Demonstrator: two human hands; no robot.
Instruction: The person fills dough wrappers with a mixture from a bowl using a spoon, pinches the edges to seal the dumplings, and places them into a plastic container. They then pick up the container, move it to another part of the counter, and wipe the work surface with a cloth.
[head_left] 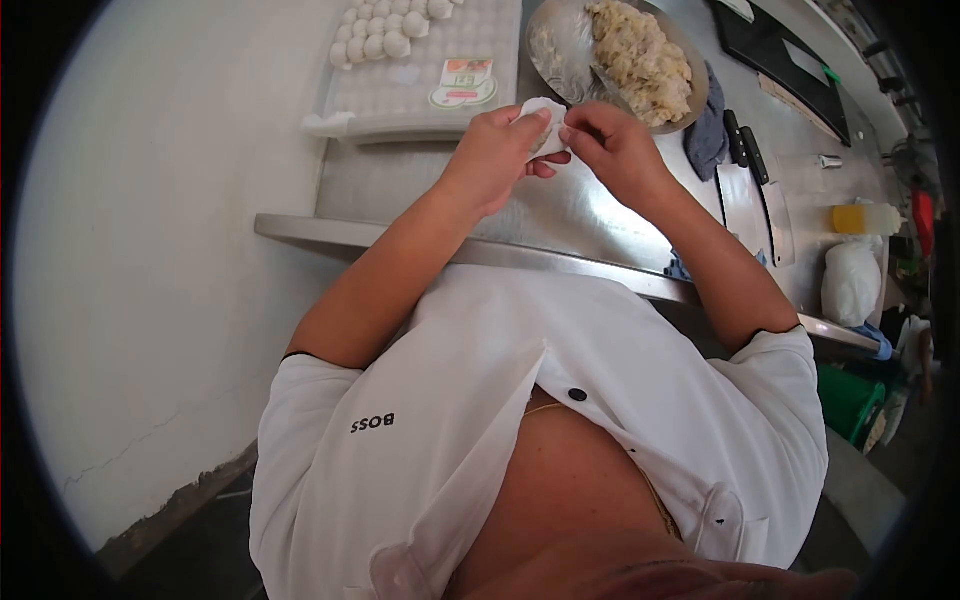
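both hands meet above the steel desk (560,225). the left hand (495,155) cups one white dumpling wrapper (543,118), fingers curled around it, and the right hand (612,145) pinches the wrapper's edge with closed fingertips. beyond them lies one plastic tray (440,85) with a cluster of finished white dumplings (385,30) in its far corner; their number is too blurred to count. just right of the tray sits one round bowl (700,95) heaped with pale filling (640,60). further right lie one blue cloth (708,135), two cleavers (755,200) side by side, one white bag (850,282) and one yellow bottle (862,218).
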